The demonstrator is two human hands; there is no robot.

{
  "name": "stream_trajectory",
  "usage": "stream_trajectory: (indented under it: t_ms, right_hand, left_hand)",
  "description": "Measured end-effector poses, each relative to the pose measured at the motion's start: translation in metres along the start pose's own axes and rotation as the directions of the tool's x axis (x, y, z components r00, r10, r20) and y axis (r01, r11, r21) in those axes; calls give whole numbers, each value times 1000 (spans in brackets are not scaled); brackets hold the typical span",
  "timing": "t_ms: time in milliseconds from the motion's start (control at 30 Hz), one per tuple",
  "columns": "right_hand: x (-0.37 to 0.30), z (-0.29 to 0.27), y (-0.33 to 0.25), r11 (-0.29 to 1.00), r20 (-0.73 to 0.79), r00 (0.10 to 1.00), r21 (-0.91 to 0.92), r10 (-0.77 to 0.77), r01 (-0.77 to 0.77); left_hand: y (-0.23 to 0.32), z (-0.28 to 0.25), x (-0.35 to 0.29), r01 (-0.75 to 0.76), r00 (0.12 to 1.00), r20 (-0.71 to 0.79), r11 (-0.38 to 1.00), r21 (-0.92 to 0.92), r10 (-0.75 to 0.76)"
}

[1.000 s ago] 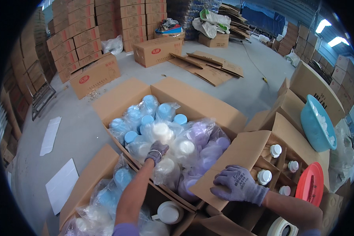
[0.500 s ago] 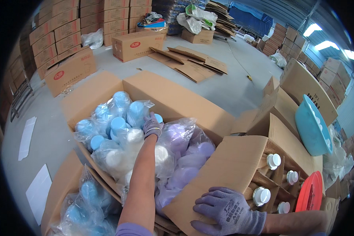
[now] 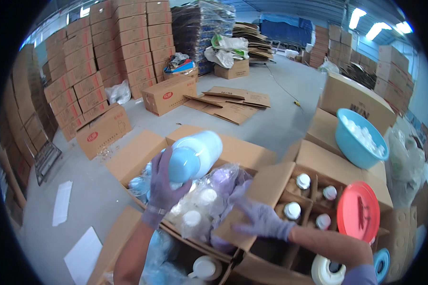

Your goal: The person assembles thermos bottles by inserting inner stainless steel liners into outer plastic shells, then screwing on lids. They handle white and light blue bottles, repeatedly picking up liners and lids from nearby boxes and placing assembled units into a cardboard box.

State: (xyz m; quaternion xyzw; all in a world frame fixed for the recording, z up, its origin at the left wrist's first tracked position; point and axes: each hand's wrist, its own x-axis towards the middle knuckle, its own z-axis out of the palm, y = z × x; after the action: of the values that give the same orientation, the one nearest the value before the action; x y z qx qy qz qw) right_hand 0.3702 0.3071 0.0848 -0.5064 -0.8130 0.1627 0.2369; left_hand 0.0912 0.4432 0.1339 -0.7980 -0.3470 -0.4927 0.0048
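My gloved left hand [image 3: 164,187] grips a pale-blue bottle [image 3: 205,146] around its blue capped end, holding it tilted above a carton [image 3: 121,159]. In that carton lie bagged white bottles [image 3: 191,218], purple bottles [image 3: 222,178] and some blue ones. My gloved right hand [image 3: 264,218] has its fingers spread and slightly blurred over the flap [image 3: 266,187] of a divided carton; whether it presses on the flap I cannot tell. White-capped bottles [image 3: 292,210] stand upright in that carton's compartments.
A blue basin [image 3: 345,145] of small white pieces sits on cartons at the right. A red round tray [image 3: 349,209] lies nearer. Another carton at lower left holds bagged blue bottles and a white-lidded container [image 3: 204,267]. Flattened cardboard [image 3: 230,111] lies beyond.
My left hand has lifted the pale-blue bottle out from among the bagged ones. My right hand has shifted up along the flap and blurred. The whole view has tilted up.
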Motion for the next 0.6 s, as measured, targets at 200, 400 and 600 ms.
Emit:
stream_trajectory:
  t_ms: [200,400,600]
  right_hand:
    - [-17,-45,-79,20,-18,797,1000,603,8]
    - [-163,-72,-146,228,-238,620,969,748,97]
    - [-302,-74,-191,835,-551,795,540,254,107]
  left_hand:
    - [146,-147,-139,-186,971,105,953,-237,216]
    - [257,-150,-243,689,666,364,350,-634,-651]
    - [251,-113,-199,745,652,630,205,-634,-422]
